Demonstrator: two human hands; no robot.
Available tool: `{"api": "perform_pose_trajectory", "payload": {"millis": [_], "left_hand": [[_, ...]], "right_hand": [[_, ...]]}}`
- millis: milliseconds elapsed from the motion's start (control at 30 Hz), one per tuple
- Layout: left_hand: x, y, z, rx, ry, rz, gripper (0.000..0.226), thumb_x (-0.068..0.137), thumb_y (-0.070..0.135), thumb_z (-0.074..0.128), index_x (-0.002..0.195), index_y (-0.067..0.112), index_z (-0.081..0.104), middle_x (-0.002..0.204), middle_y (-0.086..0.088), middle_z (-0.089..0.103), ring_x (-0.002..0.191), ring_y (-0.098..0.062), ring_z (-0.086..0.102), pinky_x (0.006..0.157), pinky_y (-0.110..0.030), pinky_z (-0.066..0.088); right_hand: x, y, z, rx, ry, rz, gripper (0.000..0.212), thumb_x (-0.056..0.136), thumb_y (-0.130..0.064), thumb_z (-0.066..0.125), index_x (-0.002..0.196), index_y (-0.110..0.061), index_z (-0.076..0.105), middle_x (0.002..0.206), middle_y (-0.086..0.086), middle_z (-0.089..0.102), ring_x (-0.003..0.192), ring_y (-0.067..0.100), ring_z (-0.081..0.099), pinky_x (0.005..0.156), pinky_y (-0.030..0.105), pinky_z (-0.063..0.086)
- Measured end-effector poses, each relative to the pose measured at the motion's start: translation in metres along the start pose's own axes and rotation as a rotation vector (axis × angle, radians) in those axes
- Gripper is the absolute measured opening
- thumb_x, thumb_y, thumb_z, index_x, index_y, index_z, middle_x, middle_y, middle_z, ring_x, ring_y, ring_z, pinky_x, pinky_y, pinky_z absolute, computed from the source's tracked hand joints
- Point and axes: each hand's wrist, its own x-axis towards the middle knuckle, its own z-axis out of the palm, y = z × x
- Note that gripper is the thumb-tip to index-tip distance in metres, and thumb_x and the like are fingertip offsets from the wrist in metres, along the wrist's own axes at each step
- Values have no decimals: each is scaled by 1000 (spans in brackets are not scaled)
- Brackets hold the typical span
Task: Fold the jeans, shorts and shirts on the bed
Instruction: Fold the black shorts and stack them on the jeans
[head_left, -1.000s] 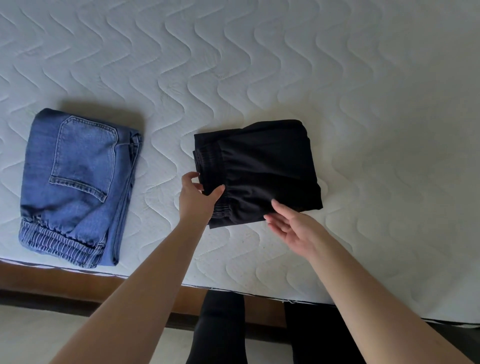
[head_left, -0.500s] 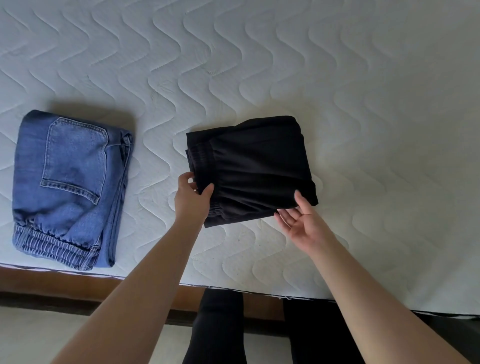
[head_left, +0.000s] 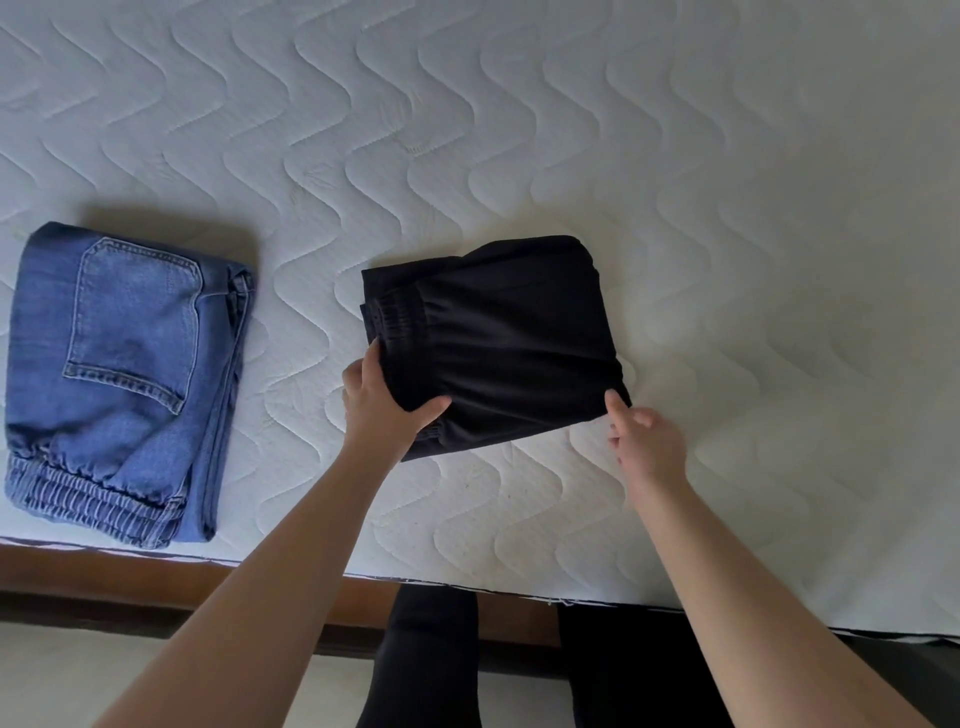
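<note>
My left hand (head_left: 382, 402) and right hand (head_left: 644, 441) pinch the near corners of the folded black shorts (head_left: 498, 343), right of the folded jeans (head_left: 124, 379).

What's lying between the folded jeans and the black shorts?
Only bare quilted mattress separates the jeans from the black shorts, as the head view shows.

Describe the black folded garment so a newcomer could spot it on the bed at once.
On the white quilted mattress, look right of the folded blue jeans near the front edge. The black garment lies mid-bed, with both hands on its near edge. It is plain black with a gathered elastic waistband, not blue denim with a stitched pocket.
</note>
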Motion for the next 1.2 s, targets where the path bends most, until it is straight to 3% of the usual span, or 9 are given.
{"api": "perform_pose_trajectory", "payload": {"millis": [100, 200, 267, 400, 500, 700, 867, 1033, 1200], "left_hand": [[6, 3, -7, -216, -11, -82, 111, 61, 74, 71, 150, 35, 17, 147, 1, 28, 132, -23, 39, 105, -52, 44], [19, 13, -11, -418, 33, -190, 116, 55, 83, 64, 150, 34, 19, 142, 2, 37, 125, -20, 47, 102, -50, 47], [29, 19, -14, -455, 22, -232, 117, 51, 82, 68, 148, 32, 24, 138, 1, 44, 120, -21, 52, 100, -48, 49], [45, 26, -17, -542, -4, -313, 99, 54, 64, 84, 133, 19, 45, 119, 3, 62, 106, -20, 63, 94, -46, 54], [51, 28, -19, -570, -51, -298, 79, 56, 55, 86, 121, 20, 59, 110, 5, 69, 100, -20, 66, 91, -44, 55], [52, 23, -20, -609, -58, -161, 46, 64, 43, 85, 101, 45, 58, 101, 19, 69, 99, -11, 67, 83, -35, 57], [61, 28, -20, -708, -143, -198, 55, 68, 28, 88, 112, 37, 56, 109, 11, 69, 99, -13, 68, 72, -29, 56], [69, 25, -32, -685, -257, -140, 62, 60, 38, 91, 114, 28, 64, 107, 9, 73, 96, -11, 71, 77, -27, 57], [72, 27, -22, -660, -143, -144, 35, 73, 37, 83, 104, 36, 66, 101, 15, 73, 90, -6, 71, 78, -28, 58]], "right_hand": [[4, -20, -2, -58, 205, -255, 38, 91, -52, 55, 99, -15, 56, 91, 0, 62, 80, 14, 62, 66, 26, 45], [17, -54, 10, -85, 85, -423, 52, 92, -49, 54, 133, -18, 48, 119, -2, 60, 102, 11, 60, 87, 29, 50], [26, -81, 23, -156, -45, -490, 65, 90, -57, 55, 141, -19, 43, 128, -6, 57, 112, 10, 56, 93, 26, 44], [42, -125, 47, -184, -165, -449, 64, 76, -68, 65, 117, -19, 57, 104, -10, 64, 99, 15, 62, 83, 27, 51], [54, -139, 55, -117, -223, -370, 49, 78, -49, 75, 111, -18, 59, 103, -2, 66, 95, 21, 65, 85, 38, 55], [71, -133, 36, 78, -279, -392, 35, 77, -15, 81, 105, -21, 60, 105, -1, 68, 98, 20, 67, 90, 44, 56], [71, -131, 43, 255, -285, -299, 45, 80, -2, 74, 118, -22, 58, 115, 0, 67, 105, 20, 65, 96, 45, 52], [76, -139, 36, 115, -439, -238, 52, 65, -44, 85, 111, -25, 69, 104, -3, 74, 96, 20, 71, 88, 45, 57], [88, -128, 37, 0, -145, -460, 18, 84, -34, 74, 98, -23, 72, 95, -2, 73, 92, 20, 69, 87, 42, 56]]}}
